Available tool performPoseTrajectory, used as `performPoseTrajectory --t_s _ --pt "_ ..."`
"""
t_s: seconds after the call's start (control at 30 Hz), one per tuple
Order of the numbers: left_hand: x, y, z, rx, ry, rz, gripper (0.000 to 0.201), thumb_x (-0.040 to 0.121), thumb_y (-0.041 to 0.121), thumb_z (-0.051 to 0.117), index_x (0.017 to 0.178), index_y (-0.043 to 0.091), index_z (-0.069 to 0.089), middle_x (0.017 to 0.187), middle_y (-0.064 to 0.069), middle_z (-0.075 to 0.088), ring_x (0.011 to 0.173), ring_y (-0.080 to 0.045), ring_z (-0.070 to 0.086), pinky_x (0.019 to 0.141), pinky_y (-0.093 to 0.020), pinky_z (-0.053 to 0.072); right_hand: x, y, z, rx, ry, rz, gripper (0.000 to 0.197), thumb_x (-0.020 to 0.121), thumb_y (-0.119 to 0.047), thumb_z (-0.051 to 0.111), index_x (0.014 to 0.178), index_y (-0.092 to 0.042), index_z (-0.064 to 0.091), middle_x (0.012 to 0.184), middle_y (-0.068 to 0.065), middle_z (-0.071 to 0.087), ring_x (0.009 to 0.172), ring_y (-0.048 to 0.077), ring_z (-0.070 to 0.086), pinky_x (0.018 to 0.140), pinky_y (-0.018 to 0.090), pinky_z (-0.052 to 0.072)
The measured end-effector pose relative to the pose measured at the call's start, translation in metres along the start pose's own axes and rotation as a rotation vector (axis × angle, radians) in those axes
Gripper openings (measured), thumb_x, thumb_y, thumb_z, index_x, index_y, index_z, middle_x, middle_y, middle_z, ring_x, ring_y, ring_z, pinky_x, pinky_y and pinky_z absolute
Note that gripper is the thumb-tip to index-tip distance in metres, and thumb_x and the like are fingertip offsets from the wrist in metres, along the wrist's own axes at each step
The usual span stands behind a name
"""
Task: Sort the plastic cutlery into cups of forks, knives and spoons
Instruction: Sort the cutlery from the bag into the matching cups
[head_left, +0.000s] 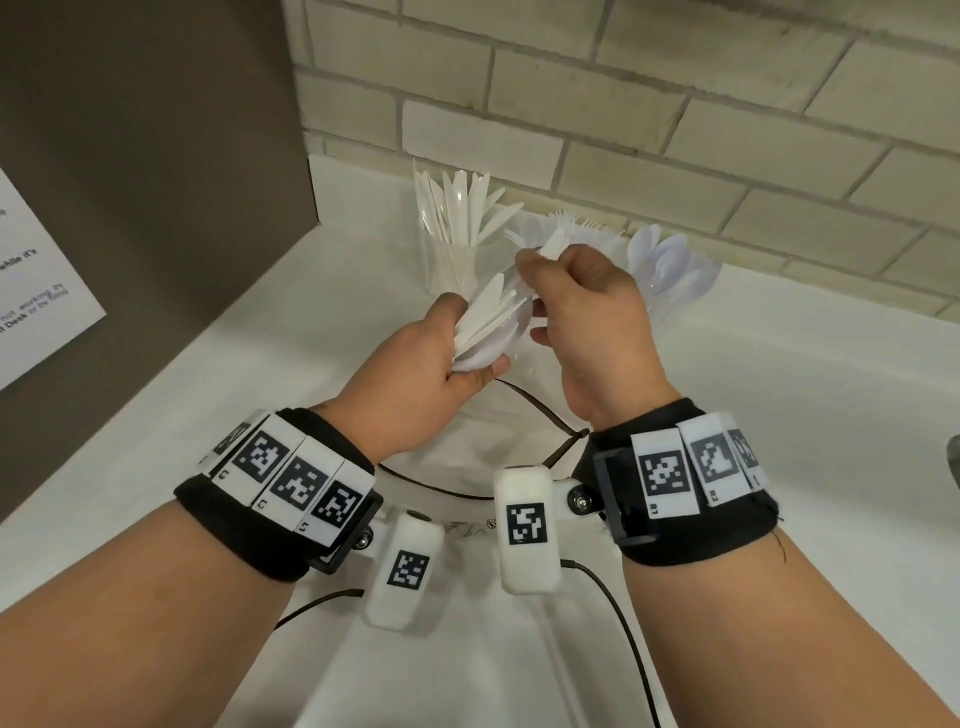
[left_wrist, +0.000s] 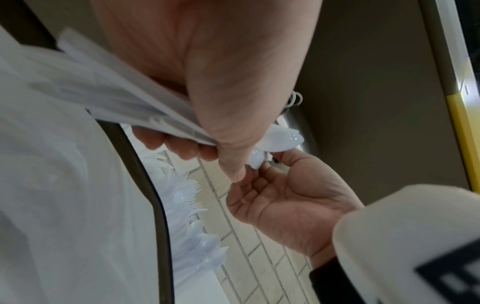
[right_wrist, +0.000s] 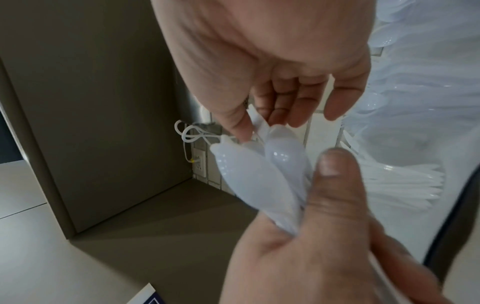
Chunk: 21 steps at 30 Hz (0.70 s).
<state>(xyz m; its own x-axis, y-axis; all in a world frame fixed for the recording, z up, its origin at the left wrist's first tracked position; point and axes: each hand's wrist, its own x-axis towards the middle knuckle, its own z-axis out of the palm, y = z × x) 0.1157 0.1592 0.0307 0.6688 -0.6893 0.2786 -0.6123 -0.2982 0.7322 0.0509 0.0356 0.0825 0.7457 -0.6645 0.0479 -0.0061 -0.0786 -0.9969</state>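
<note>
White plastic cutlery remains bunched in the gripping left hand while the right hand pinches one piece out, with three clear plastic cups at twelve o'clock already well filled.

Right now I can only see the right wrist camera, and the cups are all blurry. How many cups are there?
Observer: Three clear cups stand in a row along the brick wall.
Operator: Which one gets the spoons?
Observer: The spoon cup is on the right, the knife cup on the left, and the fork cup between them.
Operator: Is my pile only spoons?
Observer: No. In the bundle that the left hand grips, flat knife-like blades lie on top. The right hand pinches one piece above it.
</note>
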Motion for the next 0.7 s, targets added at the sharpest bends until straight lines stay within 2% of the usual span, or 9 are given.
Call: performPoseTrajectory --t_s 0.07,0.1,0.2,0.3,0.37,0.43,0.53,0.6,0.7 --pt "0.0 0.001 -0.001 0.009 0.006 -0.007 0.04 0.088 0.042 0.061 0.105 0.01 0.044 0.079 -0.001 0.057 0.069 -0.019 0.057 0.06 -0.03 0.045 0.0 0.004 0.001 -0.007 -0.026 0.001 0.03 0.091 -0.026 0.06 0.08 0.001 0.055 0.08 0.01 0.053 0.072 0.019 0.047 0.065 0.03 0.039" --pt "0.0 0.002 -0.001 0.015 0.008 -0.013 0.04 0.087 0.043 0.061 0.104 0.01 0.045 0.079 -0.002 0.058 0.069 -0.02 0.057 0.06 -0.032 0.046 0.0 0.003 0.0 0.003 -0.02 -0.001 0.028 0.093 -0.025 0.059 0.081 0.0 0.058 0.08 0.009 0.055 0.071 0.018 0.048 0.065 0.027 0.04" --pt "-0.001 0.0 -0.002 0.047 -0.008 -0.022 0.039 0.087 0.044 0.06 0.099 0.012 0.043 0.075 0.001 0.055 0.065 -0.017 0.054 0.055 -0.03 0.042 0.003 -0.004 -0.004 0.057 0.038 -0.04 0.02 0.096 -0.023 0.053 0.078 -0.017 0.059 0.08 0.002 0.065 0.07 0.011 0.057 0.064 0.021 0.045" --pt "-0.002 -0.002 -0.001 0.096 -0.048 -0.016 0.033 0.089 0.04 0.059 0.1 0.014 0.042 0.073 0.008 0.05 0.063 -0.01 0.051 0.051 -0.023 0.037 0.008 -0.017 -0.009 0.215 0.135 -0.093 0.017 0.1 -0.022 0.046 0.085 -0.018 0.053 0.07 0.002 0.07 0.067 0.015 0.063 0.066 0.027 0.048" --pt "-0.002 -0.005 -0.001 0.148 -0.058 -0.019 0.029 0.092 0.036 0.058 0.103 0.013 0.042 0.075 0.005 0.051 0.064 -0.015 0.052 0.051 -0.021 0.036 0.011 -0.03 -0.014 0.38 0.205 -0.171 0.014 0.101 -0.021 0.041 0.094 -0.012 0.048 0.06 0.005 0.061 0.063 0.025 0.06 0.067 0.035 0.054" --pt "-0.001 -0.006 0.001 0.188 -0.051 -0.036 0.028 0.093 0.031 0.056 0.105 0.011 0.043 0.079 -0.001 0.055 0.067 -0.022 0.056 0.053 -0.027 0.04 0.012 -0.043 -0.02 0.474 0.246 -0.268 0.018 0.103 -0.025 0.036 0.1 -0.009 0.044 0.057 0.006 0.047 0.055 0.026 0.053 0.06 0.036 0.055" --pt "0.001 -0.006 0.001 0.208 -0.023 -0.081 0.027 0.094 0.024 0.054 0.11 0.006 0.042 0.087 -0.009 0.061 0.069 -0.027 0.061 0.059 -0.035 0.048 0.012 -0.05 -0.021 0.329 0.236 -0.319 0.023 0.104 -0.03 0.032 0.095 -0.012 0.044 0.059 0.003 0.038 0.043 0.019 0.035 0.043 0.025 0.039" --pt "0.004 -0.006 0.002 0.24 0.018 -0.094 0.027 0.094 0.019 0.054 0.111 0.004 0.041 0.083 -0.009 0.057 0.064 -0.024 0.056 0.051 -0.027 0.04 0.008 -0.044 -0.016 0.202 0.146 -0.241 0.024 0.103 -0.032 0.037 0.091 -0.013 0.047 0.058 0.002 0.036 0.042 0.014 0.028 0.04 0.02 0.028" --pt "0.008 -0.006 0.003 0.245 0.093 -0.151 0.024 0.094 0.015 0.051 0.111 0.002 0.039 0.07 0.002 0.044 0.055 -0.013 0.042 0.044 -0.016 0.025 0.001 -0.024 -0.008 -0.052 0.01 -0.122 0.026 0.091 -0.034 0.062 0.072 -0.019 0.053 0.049 -0.008 0.04 0.039 0.009 0.033 0.042 0.022 0.029"
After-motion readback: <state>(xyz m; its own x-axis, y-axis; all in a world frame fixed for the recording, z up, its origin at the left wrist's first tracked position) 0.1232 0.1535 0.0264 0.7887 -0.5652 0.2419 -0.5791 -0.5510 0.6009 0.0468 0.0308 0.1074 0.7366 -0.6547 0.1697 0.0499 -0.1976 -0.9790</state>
